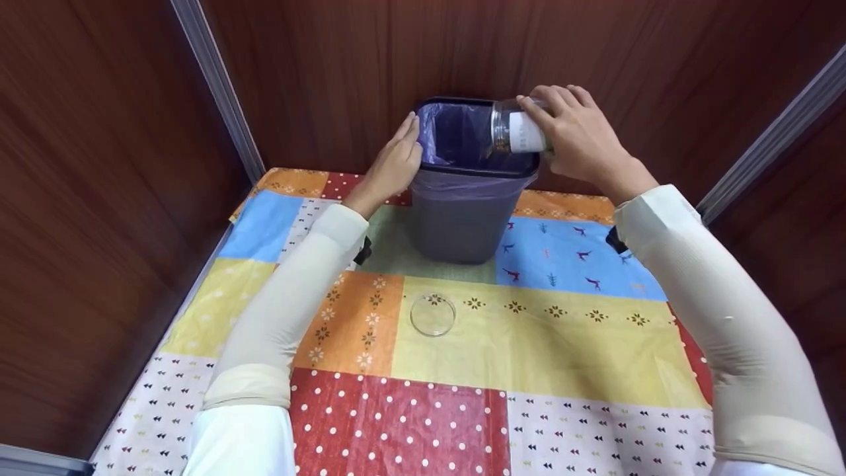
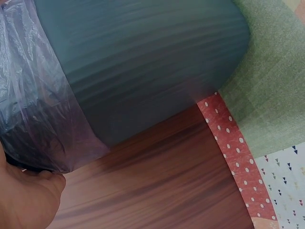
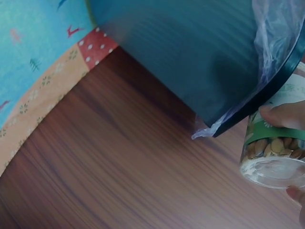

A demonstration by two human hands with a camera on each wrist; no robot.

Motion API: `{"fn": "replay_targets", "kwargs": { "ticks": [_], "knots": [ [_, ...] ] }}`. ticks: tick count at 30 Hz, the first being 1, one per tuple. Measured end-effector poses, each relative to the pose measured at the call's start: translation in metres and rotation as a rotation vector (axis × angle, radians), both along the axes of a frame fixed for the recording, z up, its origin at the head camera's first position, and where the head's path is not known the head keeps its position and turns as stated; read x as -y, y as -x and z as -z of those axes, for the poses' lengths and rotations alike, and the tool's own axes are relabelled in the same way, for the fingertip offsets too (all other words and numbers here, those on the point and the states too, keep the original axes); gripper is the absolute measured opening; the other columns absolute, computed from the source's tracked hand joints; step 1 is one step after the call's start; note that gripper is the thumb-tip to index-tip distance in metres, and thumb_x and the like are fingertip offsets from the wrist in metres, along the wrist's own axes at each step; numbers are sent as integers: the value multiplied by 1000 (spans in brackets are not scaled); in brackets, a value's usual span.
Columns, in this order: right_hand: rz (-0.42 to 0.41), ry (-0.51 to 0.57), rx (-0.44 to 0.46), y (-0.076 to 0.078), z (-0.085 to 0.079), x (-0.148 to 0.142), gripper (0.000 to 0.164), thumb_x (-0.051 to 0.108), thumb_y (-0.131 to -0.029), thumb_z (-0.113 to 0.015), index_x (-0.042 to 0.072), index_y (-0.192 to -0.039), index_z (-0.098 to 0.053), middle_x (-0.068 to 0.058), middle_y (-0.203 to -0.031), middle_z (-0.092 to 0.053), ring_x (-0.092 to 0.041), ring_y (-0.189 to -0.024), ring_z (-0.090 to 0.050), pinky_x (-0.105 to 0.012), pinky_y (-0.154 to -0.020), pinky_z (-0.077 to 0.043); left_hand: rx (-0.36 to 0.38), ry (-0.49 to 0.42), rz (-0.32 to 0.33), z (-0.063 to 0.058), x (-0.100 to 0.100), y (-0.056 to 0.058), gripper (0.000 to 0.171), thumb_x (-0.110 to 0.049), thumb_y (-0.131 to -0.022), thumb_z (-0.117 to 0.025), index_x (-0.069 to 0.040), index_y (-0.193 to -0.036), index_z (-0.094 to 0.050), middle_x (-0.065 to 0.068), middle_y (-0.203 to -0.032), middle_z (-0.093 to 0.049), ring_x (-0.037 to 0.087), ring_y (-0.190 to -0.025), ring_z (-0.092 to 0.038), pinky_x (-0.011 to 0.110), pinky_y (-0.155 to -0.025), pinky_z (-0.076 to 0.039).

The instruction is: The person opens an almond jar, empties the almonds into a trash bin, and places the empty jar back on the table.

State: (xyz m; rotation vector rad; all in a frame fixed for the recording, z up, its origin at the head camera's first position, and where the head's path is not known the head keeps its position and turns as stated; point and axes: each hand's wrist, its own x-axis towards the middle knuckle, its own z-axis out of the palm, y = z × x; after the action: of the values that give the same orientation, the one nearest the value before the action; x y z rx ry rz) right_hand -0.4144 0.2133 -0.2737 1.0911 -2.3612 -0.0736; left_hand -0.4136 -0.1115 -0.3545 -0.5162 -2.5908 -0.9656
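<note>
A grey trash bin (image 1: 462, 218) lined with a thin purplish bag (image 1: 429, 135) stands upright at the back. My left hand (image 1: 396, 158) holds its left rim, with the fingers pointing away from me along the edge. My right hand (image 1: 581, 132) grips a clear jar (image 1: 525, 132) tipped onto its side over the bin's right rim, its mouth facing left into the bin. The jar has a white label and a green band. Brown nut-like pieces (image 3: 274, 146) show near its base in the right wrist view. A round clear lid (image 1: 433, 315) lies on the cloth in front.
A patchwork-patterned tablecloth (image 1: 562, 344) covers the table. Dark wood-grain panels (image 1: 344, 66) rise behind the bin and on both sides, joined by metal strips (image 1: 221, 86) at the corners. The bin stands close to the back panel.
</note>
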Motion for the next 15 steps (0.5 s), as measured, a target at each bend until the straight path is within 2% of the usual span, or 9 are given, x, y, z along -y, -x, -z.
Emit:
{"fn": "replay_targets", "kwargs": {
  "ticks": [15],
  "knots": [
    [3,-18,-3,-3,-3,-2,96,3,-73,-86,8,-156,-39,-22,-151,-44,-43,-139,-38,-59,-119,-22,9,3,-1,-2,-4,0,52,-14,-108,-35,3,-156,-27,11,-169,-17,18,-152,-21,16,-119,-11]
  ]
}}
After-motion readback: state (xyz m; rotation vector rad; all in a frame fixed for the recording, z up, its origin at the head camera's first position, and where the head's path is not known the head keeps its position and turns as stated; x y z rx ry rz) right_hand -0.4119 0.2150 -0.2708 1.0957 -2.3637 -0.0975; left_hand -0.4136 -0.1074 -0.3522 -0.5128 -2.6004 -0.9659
